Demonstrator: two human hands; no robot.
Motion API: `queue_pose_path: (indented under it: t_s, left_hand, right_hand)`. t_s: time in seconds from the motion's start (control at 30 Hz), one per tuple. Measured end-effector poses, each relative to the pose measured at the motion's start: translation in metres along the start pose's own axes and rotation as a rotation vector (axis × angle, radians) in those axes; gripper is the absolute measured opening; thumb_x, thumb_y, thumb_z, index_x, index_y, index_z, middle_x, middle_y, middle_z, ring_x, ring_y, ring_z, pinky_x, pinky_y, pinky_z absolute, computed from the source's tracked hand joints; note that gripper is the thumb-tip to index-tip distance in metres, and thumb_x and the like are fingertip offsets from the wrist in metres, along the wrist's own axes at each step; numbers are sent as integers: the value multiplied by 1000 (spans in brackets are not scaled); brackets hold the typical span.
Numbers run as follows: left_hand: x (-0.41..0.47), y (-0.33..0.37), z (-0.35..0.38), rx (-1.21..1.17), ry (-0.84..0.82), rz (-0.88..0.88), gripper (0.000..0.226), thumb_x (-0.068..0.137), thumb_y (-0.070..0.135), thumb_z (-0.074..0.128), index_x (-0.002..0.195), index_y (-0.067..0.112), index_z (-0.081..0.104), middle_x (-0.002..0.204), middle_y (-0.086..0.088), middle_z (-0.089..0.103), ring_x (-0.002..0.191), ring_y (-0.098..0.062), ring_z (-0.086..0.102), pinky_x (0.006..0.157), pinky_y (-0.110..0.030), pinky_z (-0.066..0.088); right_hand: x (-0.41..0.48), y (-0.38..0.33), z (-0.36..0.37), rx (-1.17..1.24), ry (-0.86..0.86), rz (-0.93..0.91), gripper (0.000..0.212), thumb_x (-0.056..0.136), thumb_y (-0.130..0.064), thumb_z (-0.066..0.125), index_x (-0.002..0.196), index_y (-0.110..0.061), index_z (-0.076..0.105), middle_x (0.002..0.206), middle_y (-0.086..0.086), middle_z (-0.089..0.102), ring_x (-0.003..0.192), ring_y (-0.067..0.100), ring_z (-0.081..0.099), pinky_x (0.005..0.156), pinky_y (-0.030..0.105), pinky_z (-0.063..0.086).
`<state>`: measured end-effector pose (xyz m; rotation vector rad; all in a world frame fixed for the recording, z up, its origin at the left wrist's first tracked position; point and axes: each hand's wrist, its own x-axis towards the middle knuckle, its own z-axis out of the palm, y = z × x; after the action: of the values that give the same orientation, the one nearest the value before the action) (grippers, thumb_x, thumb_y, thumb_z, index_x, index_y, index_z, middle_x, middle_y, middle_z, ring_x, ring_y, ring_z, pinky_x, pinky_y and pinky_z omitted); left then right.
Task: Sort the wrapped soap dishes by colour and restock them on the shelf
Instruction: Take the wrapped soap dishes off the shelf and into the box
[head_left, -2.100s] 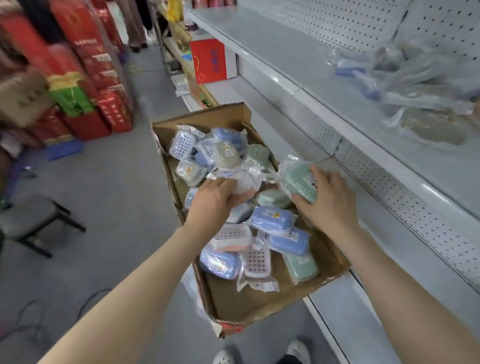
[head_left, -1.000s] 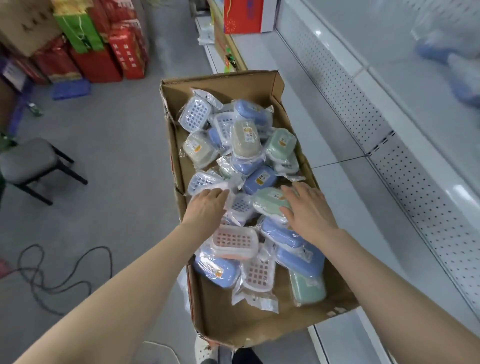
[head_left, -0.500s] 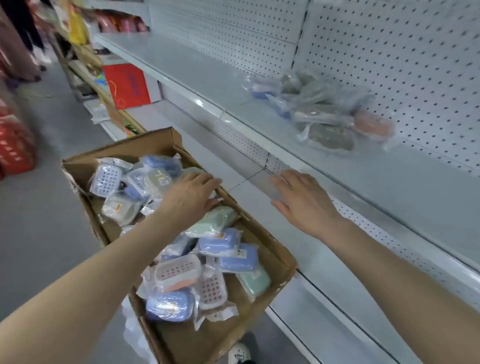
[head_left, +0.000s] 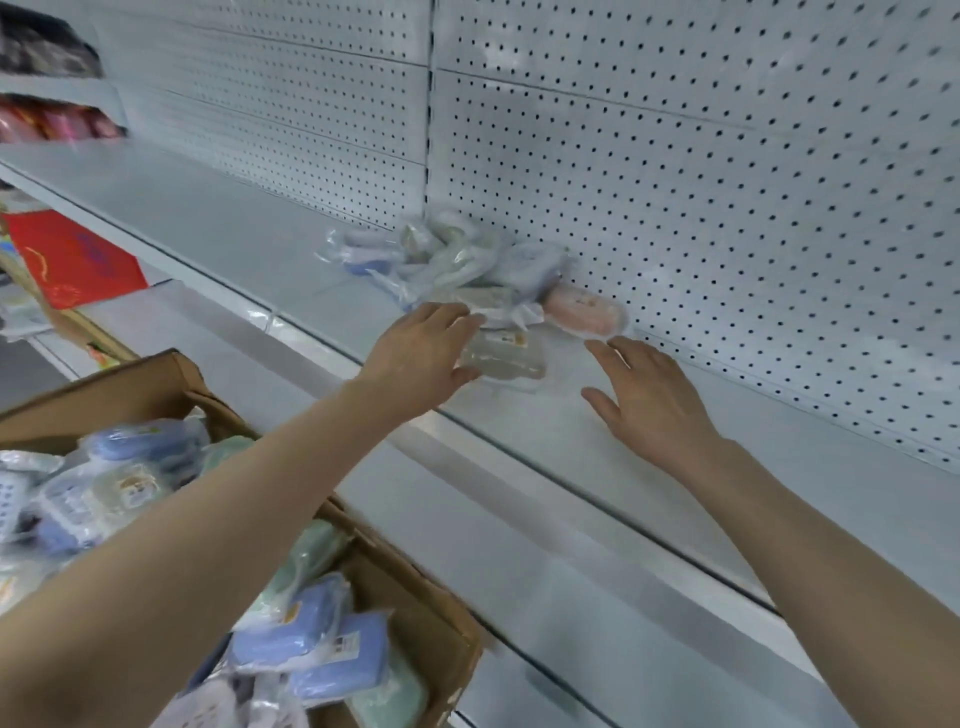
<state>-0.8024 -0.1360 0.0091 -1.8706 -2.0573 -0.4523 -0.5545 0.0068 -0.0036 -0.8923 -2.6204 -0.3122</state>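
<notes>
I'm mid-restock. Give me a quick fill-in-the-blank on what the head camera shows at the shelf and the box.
1. The rightmost wrapped soap dish on the shelf is ___ in colour.
2. The right hand, fingers spread, holds ___.
3. The blue soap dishes not yet shelved lie in a cardboard ___.
Missing words: pink; nothing; box.

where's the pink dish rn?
Head view: on the shelf by the pegboard, at the right end of the wrapped pile, just beyond the right hand. Pink dish.
</notes>
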Motion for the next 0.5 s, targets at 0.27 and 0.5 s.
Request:
queue_pose_path:
  t_s: [0.27,0.5]
  left_hand:
    - [85,-14,53,-21,-137,-215,66,89,59,50,141,21,37,145,-5,43,131,-33,40,104,-49,39]
    - [94,-10,50,-54,-188,-188,83,73,80,47,143,36,37,126,-4,46,112,-29,47,96,-43,44]
  right_hand:
    - [86,69,37,8,-115,46,58,95,-38,56,146,-14,41,141,15,47,122,37,49,98,46,43]
    - [145,79,81,91,-267,173,60,95,-47,49,147,-19,35,138,17,46,123,37,44,99,45,40]
